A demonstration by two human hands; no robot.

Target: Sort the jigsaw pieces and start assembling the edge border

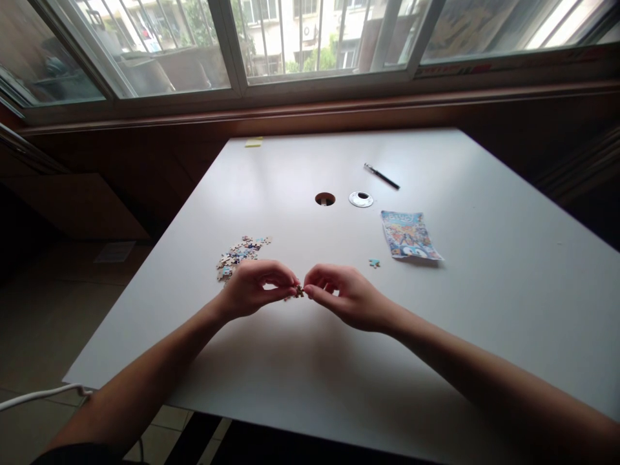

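Between my fingertips, over the white table [494, 271], sits a small piece [299, 292]. My left hand [245, 290] pinches it, thumb against fingers; my right hand [345, 294] has its tips bunched at the other side, and I can't tell whether they grip it too. With so little to hold, I judge that a loosened pinch or uneven pull could drop it, and a skewed push could bend a tab. Just past my left knuckles lies the pile [237, 254], partly hidden; a careless outward swing might scatter it. Beyond my right hand are a blue bit [374, 263] and the leaflet [411, 236], then the cap [357, 202], the hole [325, 199] and the pen [385, 178]. Anything pushed that far could fall through the hole.
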